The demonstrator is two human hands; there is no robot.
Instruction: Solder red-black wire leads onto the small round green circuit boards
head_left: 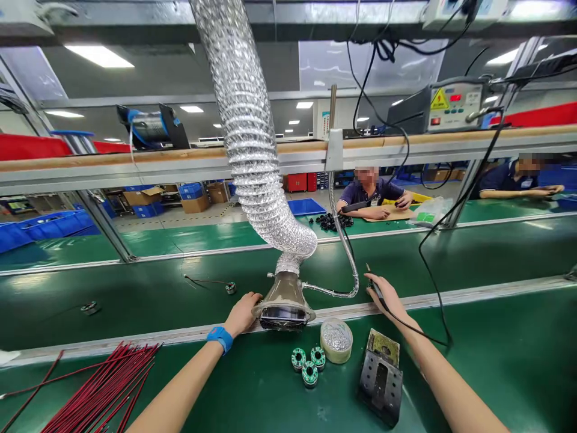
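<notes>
My right hand [386, 293] is closed around a soldering iron [377, 293], its tip pointing up and away and its black cable trailing along my forearm. My left hand [242, 313], with a blue band at the wrist, lies at the left edge of the fume extraction hood [285, 294]. Its fingertips are hidden behind the hood, so I cannot tell whether it grips anything. Nearer me stand three small round parts with green circuit boards [309, 373]. Beside them are a round tub of silvery, crumpled material [336, 341] and a dark metal soldering iron stand [381, 379].
Red wires [106, 391] lie bundled at the lower left. A small wired part [231, 288] and another one [90, 308] rest on the green strip beyond the rail. A silver duct [252, 132] hangs down centrally. A soldering station [444, 105] sits on the shelf. Two people work opposite.
</notes>
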